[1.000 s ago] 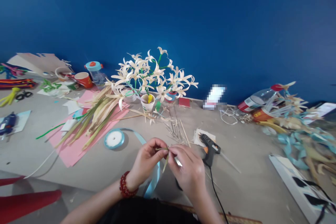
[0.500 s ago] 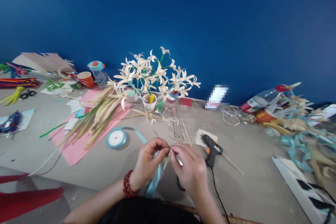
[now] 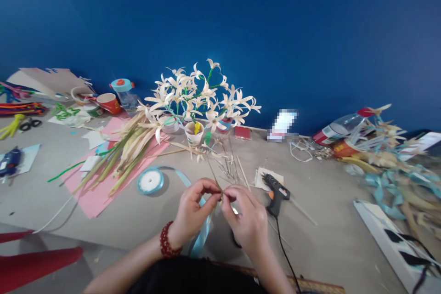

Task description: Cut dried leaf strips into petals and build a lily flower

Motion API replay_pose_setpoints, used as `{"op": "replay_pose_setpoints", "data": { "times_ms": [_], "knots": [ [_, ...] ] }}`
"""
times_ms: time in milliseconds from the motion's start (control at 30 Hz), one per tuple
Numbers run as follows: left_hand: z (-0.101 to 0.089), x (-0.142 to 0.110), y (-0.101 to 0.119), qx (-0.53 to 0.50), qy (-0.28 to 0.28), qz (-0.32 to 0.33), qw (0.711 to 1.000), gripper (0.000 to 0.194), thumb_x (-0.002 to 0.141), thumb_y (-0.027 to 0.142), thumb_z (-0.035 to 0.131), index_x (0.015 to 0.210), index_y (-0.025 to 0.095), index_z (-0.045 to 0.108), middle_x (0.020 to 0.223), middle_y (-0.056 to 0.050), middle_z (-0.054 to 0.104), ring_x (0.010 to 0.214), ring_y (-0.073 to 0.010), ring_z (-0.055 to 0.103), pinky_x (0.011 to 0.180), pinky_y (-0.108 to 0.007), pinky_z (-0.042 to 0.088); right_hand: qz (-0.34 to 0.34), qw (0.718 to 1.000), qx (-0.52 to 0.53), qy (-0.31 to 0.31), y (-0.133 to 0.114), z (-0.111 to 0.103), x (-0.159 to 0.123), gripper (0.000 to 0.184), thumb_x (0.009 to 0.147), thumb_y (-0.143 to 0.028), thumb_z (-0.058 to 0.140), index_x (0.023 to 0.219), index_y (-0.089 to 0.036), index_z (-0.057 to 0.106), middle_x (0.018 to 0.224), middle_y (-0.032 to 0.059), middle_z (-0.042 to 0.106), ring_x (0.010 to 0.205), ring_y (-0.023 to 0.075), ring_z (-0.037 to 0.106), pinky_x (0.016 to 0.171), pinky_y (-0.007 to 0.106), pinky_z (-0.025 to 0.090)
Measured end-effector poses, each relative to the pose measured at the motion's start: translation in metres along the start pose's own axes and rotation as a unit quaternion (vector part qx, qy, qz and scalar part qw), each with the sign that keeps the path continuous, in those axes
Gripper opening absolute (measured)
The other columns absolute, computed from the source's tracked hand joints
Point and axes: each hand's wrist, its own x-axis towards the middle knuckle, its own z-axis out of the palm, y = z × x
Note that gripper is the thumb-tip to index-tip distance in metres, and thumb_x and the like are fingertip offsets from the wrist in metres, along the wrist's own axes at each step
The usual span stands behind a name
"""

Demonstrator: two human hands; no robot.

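Note:
My left hand (image 3: 197, 211), with a red beaded bracelet on its wrist, and my right hand (image 3: 245, 216) meet fingertip to fingertip above the table. Both pinch a thin brownish-green stem (image 3: 214, 173), which slants up and left out of the fingers; its gripped part is mostly hidden. Light-blue ribbon (image 3: 201, 234) hangs beneath my left hand and runs back towards its spool (image 3: 150, 180), on the left. Right of my right hand lies a black glue gun (image 3: 275, 193) with a glue stick in its rear.
White-petalled flowers (image 3: 206, 94) stand in cups at the back. Corn husks (image 3: 127, 156) lie on pink paper (image 3: 90, 202). Thin sticks (image 3: 229, 163) are scattered ahead of my hands. On the right are a power strip (image 3: 382, 243), a plastic bottle (image 3: 341, 126) and tangled ribbon (image 3: 386, 193).
The stem now shows longer above my fingertips, angled up and left, and the pale end below them is less visible. My hands stay pinched together. The whole view has shifted slightly.

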Motion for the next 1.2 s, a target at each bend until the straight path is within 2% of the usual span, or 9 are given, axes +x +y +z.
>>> {"op": "replay_pose_setpoints", "data": {
  "times_ms": [200,300,400,533,667,767,833,1000,1200],
  "knots": [
    [0.0,-0.001,0.001,-0.016,-0.007,-0.02,1.0,0.006,0.085,0.016,0.063,0.09,0.016,0.063,0.088,-0.005,0.065,0.087,-0.0168,0.061,0.08,-0.028,0.05,0.024,0.998,0.053,-0.002,0.0,-0.002,0.001,0.011,0.087,-0.01,0.053,0.091,-0.02,0.058,0.083,0.0039,0.063,0.075,0.0173,0.062,0.069,0.029,0.05],
    [-0.001,0.0,0.0,-0.08,-0.03,-0.063,0.994,0.007,0.085,0.019,0.065,0.09,0.016,0.063,0.087,-0.005,0.064,0.084,-0.0157,0.06,0.078,-0.027,0.049,0.022,0.997,0.063,-0.025,0.001,-0.006,0.002,0.018,0.087,-0.01,0.052,0.099,-0.02,0.06,0.09,0.0052,0.064,0.078,0.0174,0.063,0.07,0.029,0.052],
    [-0.003,0.002,-0.001,-0.194,-0.051,-0.138,0.97,0.016,0.08,0.02,0.072,0.092,0.017,0.062,0.085,-0.003,0.062,0.081,-0.0138,0.059,0.075,-0.025,0.048,0.002,0.997,0.048,-0.057,0.003,-0.009,0.002,0.021,0.088,-0.011,0.051,0.102,-0.022,0.062,0.095,0.0064,0.065,0.083,0.0188,0.064,0.073,0.03,0.052],
    [-0.004,0.005,0.001,-0.313,-0.066,-0.2,0.926,0.031,0.077,0.022,0.075,0.105,0.017,0.063,0.085,-0.003,0.06,0.08,-0.0134,0.059,0.076,-0.025,0.048,-0.002,0.996,0.053,-0.066,0.004,-0.01,0.003,0.014,0.088,-0.011,0.052,0.092,-0.022,0.061,0.091,0.0056,0.065,0.079,0.0181,0.063,0.072,0.03,0.052],
    [-0.004,0.009,0.002,-0.344,-0.081,-0.251,0.901,0.022,0.082,0.027,0.071,0.099,0.014,0.067,0.083,-0.004,0.062,0.076,-0.0119,0.058,0.073,-0.024,0.047,-0.027,0.995,0.063,-0.073,0.004,-0.008,0.004,0.016,0.086,-0.008,0.054,0.09,-0.022,0.061,0.095,0.0054,0.066,0.089,0.0193,0.064,0.078,0.031,0.051],
    [-0.005,0.011,0.002,-0.33,-0.064,-0.244,0.91,0.013,0.081,0.025,0.072,0.085,0.014,0.068,0.078,-0.002,0.061,0.072,-0.0103,0.056,0.071,-0.021,0.044,-0.038,0.994,0.075,-0.076,0.004,-0.007,0.002,0.019,0.084,-0.006,0.055,0.091,-0.022,0.061,0.094,0.0051,0.066,0.089,0.0192,0.064,0.079,0.031,0.051],
    [-0.008,0.012,0.001,-0.319,-0.048,-0.227,0.919,0.016,0.085,0.029,0.068,0.084,0.013,0.069,0.078,-0.003,0.061,0.073,-0.0109,0.055,0.071,-0.022,0.043,-0.036,0.993,0.088,-0.065,0.004,-0.006,0.0,0.019,0.083,-0.006,0.055,0.091,-0.022,0.061,0.091,0.0049,0.066,0.086,0.0189,0.064,0.077,0.031,0.052],
    [-0.016,0.014,0.001,-0.295,-0.074,-0.211,0.929,0.026,0.087,0.032,0.065,0.103,0.013,0.072,0.082,-0.006,0.066,0.069,-0.0109,0.053,0.068,-0.023,0.042,-0.008,0.993,0.112,-0.035,0.006,-0.006,-0.003,0.019,0.082,-0.006,0.055,0.09,-0.022,0.061,0.085,0.0045,0.065,0.077,0.0186,0.064,0.068,0.031,0.052],
    [-0.025,0.015,0.004,-0.373,-0.14,-0.206,0.894,0.033,0.08,0.031,0.073,0.109,0.015,0.07,0.078,-0.006,0.066,0.07,-0.0123,0.057,0.072,-0.025,0.045,-0.009,0.984,0.179,-0.015,0.002,-0.01,0.001,0.018,0.08,-0.007,0.056,0.086,-0.022,0.062,0.08,0.003,0.067,0.074,0.0187,0.067,0.068,0.031,0.053]
  ]
}}
